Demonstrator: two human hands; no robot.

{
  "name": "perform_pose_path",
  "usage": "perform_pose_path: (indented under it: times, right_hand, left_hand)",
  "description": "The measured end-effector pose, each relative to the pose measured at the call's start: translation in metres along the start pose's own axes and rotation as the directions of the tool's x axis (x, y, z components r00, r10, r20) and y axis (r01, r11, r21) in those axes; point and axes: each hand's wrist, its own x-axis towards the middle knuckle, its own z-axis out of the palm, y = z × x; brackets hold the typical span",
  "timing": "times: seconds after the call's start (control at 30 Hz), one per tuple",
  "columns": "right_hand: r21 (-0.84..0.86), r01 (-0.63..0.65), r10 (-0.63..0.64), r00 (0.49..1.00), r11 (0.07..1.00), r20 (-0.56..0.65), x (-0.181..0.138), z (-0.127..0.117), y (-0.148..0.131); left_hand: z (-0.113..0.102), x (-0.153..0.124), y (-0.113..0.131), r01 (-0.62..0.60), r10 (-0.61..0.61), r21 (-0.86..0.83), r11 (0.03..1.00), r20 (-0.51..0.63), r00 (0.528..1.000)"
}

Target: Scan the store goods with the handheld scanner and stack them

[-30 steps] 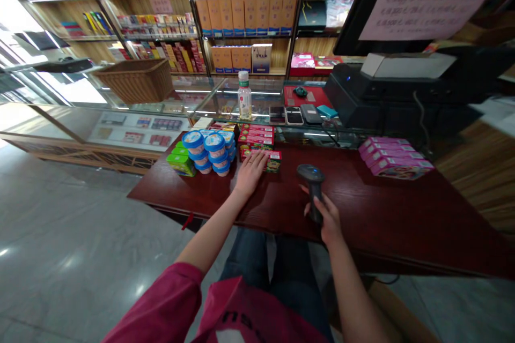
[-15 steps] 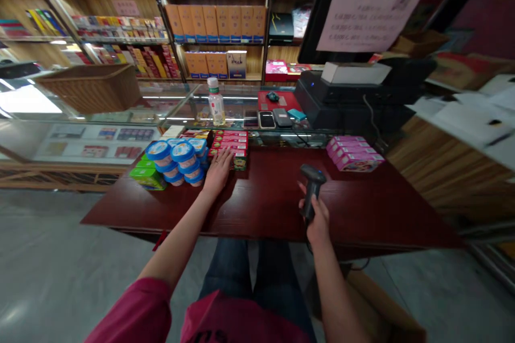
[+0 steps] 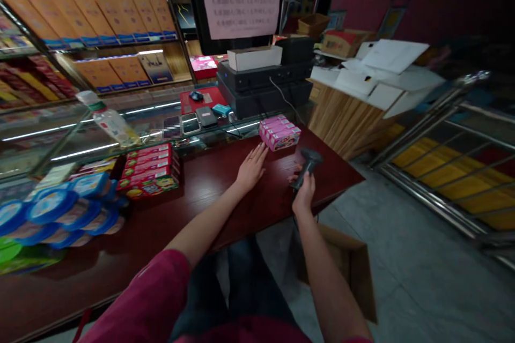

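My left hand (image 3: 252, 165) stretches flat toward the pink boxes (image 3: 279, 132), its fingertips at their left edge; whether they touch I cannot tell. In my right hand (image 3: 304, 188) is a dark barcode scanner (image 3: 310, 158), gripped by its handle with the head up, just in front of those boxes. Red boxes (image 3: 149, 169) lie in a row on the dark red-brown table (image 3: 209, 182). Left of them are stacked blue-lidded tubs (image 3: 56, 208), blurred, with green packages (image 3: 24, 255) at their near side.
Behind the table is a glass counter with a bottle (image 3: 110, 120), several phone-like devices and a mouse (image 3: 196, 96). A monitor (image 3: 241, 5) with a paper sheet stands above black equipment (image 3: 261, 86). An open cardboard box (image 3: 354, 273) sits on the floor, and a metal rack (image 3: 450, 171) stands at right.
My left hand has left the red boxes and moved right to the pink boxes. The view has turned right. The scanner stays in my right hand.
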Motion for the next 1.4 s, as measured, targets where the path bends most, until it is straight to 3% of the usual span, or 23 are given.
perform_pose_path:
  times: [0.2, 0.27, 0.37, 0.47, 0.57, 0.63, 0.7, 0.83, 0.97, 1.1, 1.4]
  right_hand:
    - [-0.025, 0.034, -0.036, 0.997, 0.999, -0.075, 0.001, 0.002, 0.003]
    - [-0.059, 0.044, -0.048, 0.998, 0.997, -0.052, 0.0, 0.001, 0.003]
    - [-0.078, 0.051, -0.054, 0.998, 0.996, -0.037, 0.0, 0.001, 0.004]
    - [-0.044, 0.062, -0.064, 0.997, 0.997, -0.035, 0.001, 0.001, 0.004]
    - [-0.014, 0.064, -0.064, 0.998, 0.998, -0.014, 0.002, -0.001, 0.001]
    - [-0.004, 0.051, -0.05, 0.997, 0.999, 0.057, 0.001, -0.004, -0.003]
    - [-0.011, -0.01, 0.012, 0.977, 1.0, 0.211, -0.005, -0.006, -0.008]
    - [-0.069, -0.198, 0.207, 0.868, 0.978, 0.451, -0.039, 0.001, -0.011]
    - [-0.175, -0.31, 0.349, 0.699, 0.934, 0.624, -0.093, 0.017, -0.004]
    - [-0.36, -0.182, 0.387, 0.65, 0.915, 0.655, -0.121, 0.026, 0.001]
    - [-0.418, -0.132, 0.401, 0.631, 0.899, 0.664, -0.12, 0.022, -0.005]
  left_hand:
    - [0.037, 0.09, -0.002, 0.028, -0.031, -0.089, 0.996, -0.03, 0.999]
    - [0.04, 0.102, -0.003, 0.028, -0.031, -0.085, 0.996, -0.038, 0.999]
    - [0.04, 0.099, 0.002, -0.019, 0.016, -0.1, 0.995, -0.037, 0.999]
    - [0.035, 0.074, 0.008, -0.092, 0.089, -0.145, 0.985, -0.03, 0.996]
    - [0.024, 0.03, 0.005, -0.068, 0.055, -0.157, 0.985, -0.086, 0.995]
    - [0.011, -0.006, -0.005, -0.008, -0.01, -0.148, 0.989, -0.118, 0.993]
    - [-0.007, -0.047, -0.021, 0.062, -0.079, -0.127, 0.99, -0.137, 0.987]
    - [-0.056, -0.132, -0.051, 0.212, -0.219, -0.055, 0.976, -0.19, 0.957]
    - [-0.095, -0.196, -0.064, 0.358, -0.352, -0.027, 0.933, -0.262, 0.899]
    - [-0.105, -0.218, -0.064, 0.433, -0.429, -0.06, 0.899, -0.315, 0.847]
    - [-0.101, -0.213, -0.065, 0.415, -0.434, -0.127, 0.901, -0.276, 0.858]
